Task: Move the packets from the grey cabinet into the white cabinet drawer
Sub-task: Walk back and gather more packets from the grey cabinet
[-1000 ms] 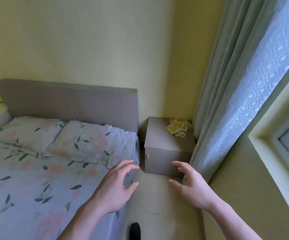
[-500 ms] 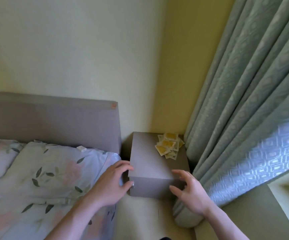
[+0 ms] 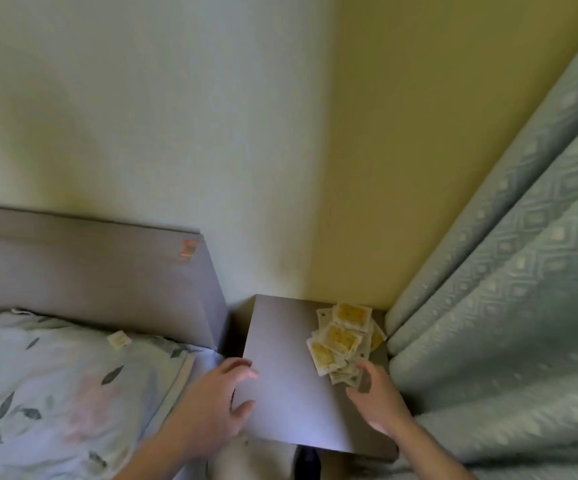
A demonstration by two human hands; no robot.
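A pile of several yellow packets (image 3: 343, 337) lies on the back right of the grey cabinet (image 3: 284, 382), which stands in the corner beside the bed. My right hand (image 3: 379, 400) hovers over the cabinet top with fingers apart, its fingertips at the near edge of the pile. My left hand (image 3: 220, 403) is open at the cabinet's left edge, fingers spread over the top. One more packet (image 3: 118, 340) rests on the pillow by the headboard. The white cabinet is out of view.
A bed with a floral pillow (image 3: 73, 386) and a grey headboard (image 3: 90, 268) fills the left. A grey-green curtain (image 3: 509, 306) hangs down the right, brushing the cabinet's right side. Yellow walls meet behind the cabinet.
The view has moved closer and looks down on the cabinet top. Both hands have gone forward, from the cabinet's front to above its top; the right hand now reaches the packets.
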